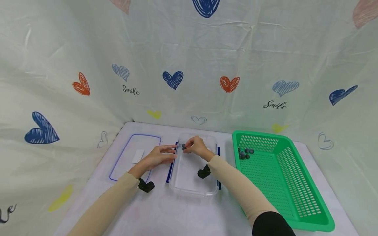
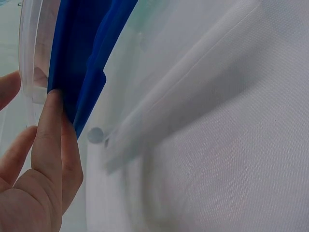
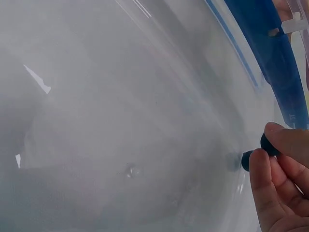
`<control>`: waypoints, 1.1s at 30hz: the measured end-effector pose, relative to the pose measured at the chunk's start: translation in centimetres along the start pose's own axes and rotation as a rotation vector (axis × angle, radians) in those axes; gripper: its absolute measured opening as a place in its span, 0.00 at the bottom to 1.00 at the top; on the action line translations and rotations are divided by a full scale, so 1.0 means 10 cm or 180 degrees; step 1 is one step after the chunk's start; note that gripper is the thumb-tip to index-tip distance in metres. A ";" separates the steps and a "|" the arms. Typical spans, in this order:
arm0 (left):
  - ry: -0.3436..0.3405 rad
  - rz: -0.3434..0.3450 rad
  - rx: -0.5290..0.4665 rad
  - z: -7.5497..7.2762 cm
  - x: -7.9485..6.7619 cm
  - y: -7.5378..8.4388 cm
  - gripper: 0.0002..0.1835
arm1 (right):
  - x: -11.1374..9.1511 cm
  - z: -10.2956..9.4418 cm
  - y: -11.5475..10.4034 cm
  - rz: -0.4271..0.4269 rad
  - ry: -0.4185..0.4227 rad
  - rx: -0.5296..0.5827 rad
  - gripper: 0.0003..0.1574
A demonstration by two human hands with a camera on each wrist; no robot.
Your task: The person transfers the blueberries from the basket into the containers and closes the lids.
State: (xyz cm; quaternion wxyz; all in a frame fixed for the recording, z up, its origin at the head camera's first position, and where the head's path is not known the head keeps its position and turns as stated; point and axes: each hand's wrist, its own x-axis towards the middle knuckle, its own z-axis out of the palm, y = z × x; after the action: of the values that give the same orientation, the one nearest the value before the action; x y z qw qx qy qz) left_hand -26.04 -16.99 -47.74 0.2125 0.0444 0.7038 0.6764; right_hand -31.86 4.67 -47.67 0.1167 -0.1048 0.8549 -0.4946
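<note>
A clear plastic storage box (image 1: 193,191) with blue side latches stands mid-table. My right hand (image 1: 198,146) reaches over its far left corner, pinching a dark blueberry (image 3: 269,144) between thumb and fingers. Another blueberry (image 3: 246,161) shows right beside the fingertips, close to the box wall. My left hand (image 1: 159,155) is at the box's left side with its fingers extended. In the left wrist view, its fingertips touch the hanging blue latch (image 2: 79,53).
Left of the box lies its clear lid (image 1: 130,141) with a blue rim and a white rectangle (image 1: 137,156) on it. On the right, a green basket (image 1: 317,183) holds several blueberries (image 1: 242,155) near its far left corner. A heart-printed sheet (image 1: 200,105) hangs behind the table.
</note>
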 end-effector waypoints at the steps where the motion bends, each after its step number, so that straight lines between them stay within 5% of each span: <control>1: 0.0008 -0.0003 0.0005 0.00 0.00 0.00 0.32 | 0.00 0.00 0.00 0.0005 0.0008 -0.0005 0.10; 19: 0.0066 -0.0067 0.0013 0.02 0.00 0.01 0.32 | -0.06 -0.17 -0.17 -0.0110 -0.0034 0.0073 0.13; 33: 0.0088 -0.0084 0.0027 0.02 0.00 0.02 0.32 | -0.14 -0.51 -0.32 -0.0089 -0.0122 0.0183 0.10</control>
State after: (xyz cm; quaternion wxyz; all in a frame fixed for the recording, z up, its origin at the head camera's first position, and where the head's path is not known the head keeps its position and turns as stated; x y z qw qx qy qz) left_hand -26.01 -16.73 -47.51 0.2114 0.0267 0.7100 0.6711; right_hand -31.82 7.69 -42.25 0.1292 -0.1228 0.8364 -0.5184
